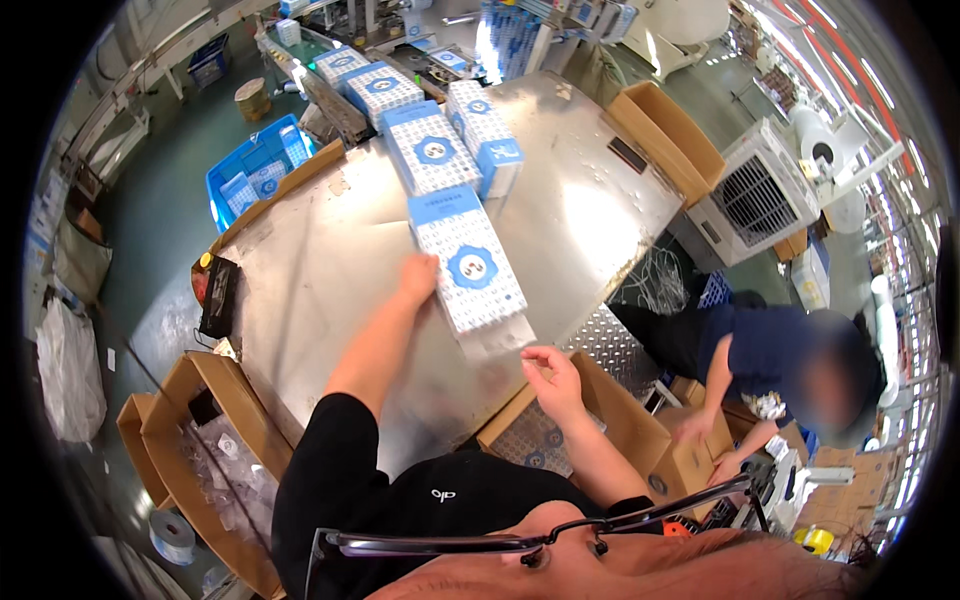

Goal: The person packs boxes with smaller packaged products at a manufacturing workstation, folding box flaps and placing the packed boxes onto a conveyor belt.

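A blue-and-white patterned box (466, 262) with a round blue emblem lies flat on the steel table (330, 260). My left hand (418, 277) rests against the box's left edge, fingers on its side. My right hand (548, 372) hovers below the box's near right corner, fingers loosely curled and apart, holding nothing. Behind this box more boxes of the same kind (432, 150) lie in a row running toward the far end of the table. An open cardboard carton (530, 430) with patterned boxes inside sits just under my right hand.
A co-worker in dark blue (770, 360) bends over cartons at the right. An open empty carton (665, 135) stands at the table's far right edge. A blue crate (255, 170) with boxes sits at left. Cartons with plastic bags (215, 450) stand at lower left.
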{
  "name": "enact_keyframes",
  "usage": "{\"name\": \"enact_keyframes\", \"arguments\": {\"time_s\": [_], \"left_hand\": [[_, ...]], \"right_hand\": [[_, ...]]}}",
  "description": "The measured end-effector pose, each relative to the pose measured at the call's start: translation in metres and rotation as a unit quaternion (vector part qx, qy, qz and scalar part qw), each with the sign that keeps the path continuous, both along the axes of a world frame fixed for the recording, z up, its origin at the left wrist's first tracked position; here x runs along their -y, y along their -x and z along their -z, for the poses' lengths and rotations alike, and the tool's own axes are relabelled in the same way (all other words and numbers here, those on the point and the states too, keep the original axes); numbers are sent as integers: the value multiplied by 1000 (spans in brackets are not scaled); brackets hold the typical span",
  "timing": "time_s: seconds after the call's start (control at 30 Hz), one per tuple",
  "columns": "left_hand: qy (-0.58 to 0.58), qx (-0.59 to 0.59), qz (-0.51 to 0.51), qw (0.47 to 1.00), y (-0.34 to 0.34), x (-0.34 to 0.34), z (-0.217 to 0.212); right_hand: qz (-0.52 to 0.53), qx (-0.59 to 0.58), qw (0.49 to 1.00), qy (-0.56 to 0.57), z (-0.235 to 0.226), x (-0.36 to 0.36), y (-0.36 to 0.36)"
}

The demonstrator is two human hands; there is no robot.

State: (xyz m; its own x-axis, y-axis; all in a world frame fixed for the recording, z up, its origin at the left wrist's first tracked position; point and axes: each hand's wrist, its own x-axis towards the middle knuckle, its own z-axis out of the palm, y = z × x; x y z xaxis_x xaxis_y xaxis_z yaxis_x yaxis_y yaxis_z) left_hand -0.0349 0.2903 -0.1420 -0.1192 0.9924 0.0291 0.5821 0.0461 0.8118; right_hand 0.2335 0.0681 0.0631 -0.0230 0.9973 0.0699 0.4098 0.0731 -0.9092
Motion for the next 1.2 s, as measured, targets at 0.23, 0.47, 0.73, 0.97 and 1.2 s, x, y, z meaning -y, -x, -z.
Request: {"name": "enact_keyframes", "arguments": {"time_s": [0.23, 0.47, 0.73, 0.97, 1.2], "left_hand": [[-189, -81, 31, 978, 86, 133, -164], [-4, -159, 61, 985, 167, 196, -214], [155, 509, -121, 838, 211, 196, -126], [196, 606, -64, 768, 204, 184, -120], [293, 514, 13, 806, 225, 182, -128]], "right_hand": [[-83, 244, 965, -43, 8, -193, 64], [-152, 664, 731, -40, 60, -329, 157], [-491, 163, 848, 114, 23, -205, 145], [-148, 654, 742, 20, 22, -355, 191], [-360, 482, 798, 31, 82, -332, 141]]}}
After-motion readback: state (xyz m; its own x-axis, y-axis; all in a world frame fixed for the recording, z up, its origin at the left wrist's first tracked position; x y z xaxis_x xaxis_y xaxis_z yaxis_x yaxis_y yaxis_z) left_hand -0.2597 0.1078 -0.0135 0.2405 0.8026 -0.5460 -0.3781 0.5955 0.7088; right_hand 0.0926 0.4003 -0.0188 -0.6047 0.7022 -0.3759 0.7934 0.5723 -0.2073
